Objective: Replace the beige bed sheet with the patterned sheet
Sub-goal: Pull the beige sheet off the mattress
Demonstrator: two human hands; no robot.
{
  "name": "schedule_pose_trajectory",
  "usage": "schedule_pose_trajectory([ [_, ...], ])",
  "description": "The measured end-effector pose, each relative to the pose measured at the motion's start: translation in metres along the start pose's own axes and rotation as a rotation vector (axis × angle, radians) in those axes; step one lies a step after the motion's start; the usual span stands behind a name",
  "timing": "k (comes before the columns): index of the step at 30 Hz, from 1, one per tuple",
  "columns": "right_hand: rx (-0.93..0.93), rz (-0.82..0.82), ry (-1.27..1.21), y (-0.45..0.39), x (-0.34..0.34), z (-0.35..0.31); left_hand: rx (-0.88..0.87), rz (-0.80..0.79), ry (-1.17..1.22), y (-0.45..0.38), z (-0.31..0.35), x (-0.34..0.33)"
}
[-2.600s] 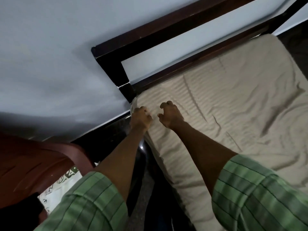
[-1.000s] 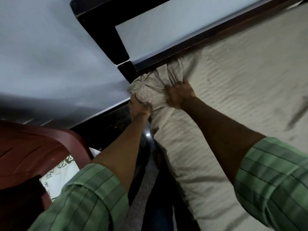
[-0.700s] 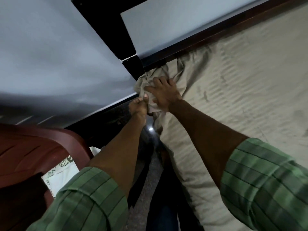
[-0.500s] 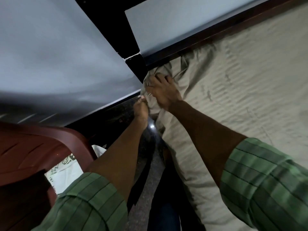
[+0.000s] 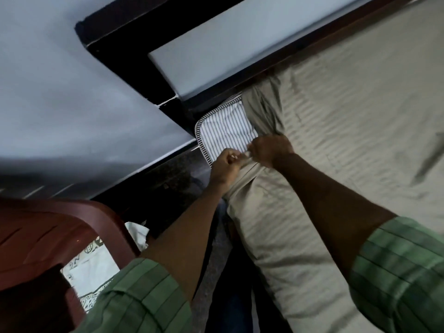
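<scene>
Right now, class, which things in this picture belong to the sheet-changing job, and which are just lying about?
Part of the job:
beige sheet, peeled off one corner
striped mattress, corner bared
patterned sheet, under the chair
left hand and right hand, gripping the beige sheet

Just lying about:
red plastic chair
dark bed frame

Dim and soft throughout, with mild motion blur. Brightest on the pale wall above the chair; deep shadow below the wall. Straight lines bowed toward frame edges.
</scene>
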State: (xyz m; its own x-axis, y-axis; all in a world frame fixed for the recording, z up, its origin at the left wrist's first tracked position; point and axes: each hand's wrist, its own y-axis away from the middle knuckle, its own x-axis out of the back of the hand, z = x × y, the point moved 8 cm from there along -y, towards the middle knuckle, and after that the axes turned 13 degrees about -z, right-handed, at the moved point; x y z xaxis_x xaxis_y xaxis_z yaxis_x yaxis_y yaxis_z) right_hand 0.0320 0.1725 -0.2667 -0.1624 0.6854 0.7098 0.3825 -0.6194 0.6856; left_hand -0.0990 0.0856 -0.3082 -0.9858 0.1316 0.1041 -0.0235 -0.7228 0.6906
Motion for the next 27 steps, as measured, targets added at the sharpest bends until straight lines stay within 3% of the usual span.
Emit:
schedule_pose_trajectory([
  [3, 0.082, 0.033, -0.005, 0.007, -0.006, -0.01, -0.071, -0.03, -0.49, 0.004, 0.008, -0.014],
  [6, 0.142, 0.115, 0.0, 0.015, -0.007, -0.006, 0.055, -0.101, -0.319, 0.003, -0.001, -0.013],
  [8, 0.164, 0.204, 0.056, 0.021, -0.007, 0.004, 0.049, 0.004, -0.286, -0.002, 0.004, 0.0],
  [14, 0.213, 0.347, -0.061, 0.04, 0.007, 0.031, -0.01, 0.191, -0.63, -0.022, 0.063, -0.009],
  [19, 0.103, 0.346, -0.276, 0.048, 0.011, 0.058, -0.12, 0.192, -0.864, -0.024, 0.098, -0.045],
  [23, -0.063, 0.318, -0.348, 0.056, 0.01, 0.1, -0.309, 0.185, -0.929, -0.024, 0.135, -0.081],
  [27, -0.134, 0.307, -0.434, 0.059, 0.006, 0.146, -0.349, 0.128, -0.971, -0.041, 0.16, -0.119],
])
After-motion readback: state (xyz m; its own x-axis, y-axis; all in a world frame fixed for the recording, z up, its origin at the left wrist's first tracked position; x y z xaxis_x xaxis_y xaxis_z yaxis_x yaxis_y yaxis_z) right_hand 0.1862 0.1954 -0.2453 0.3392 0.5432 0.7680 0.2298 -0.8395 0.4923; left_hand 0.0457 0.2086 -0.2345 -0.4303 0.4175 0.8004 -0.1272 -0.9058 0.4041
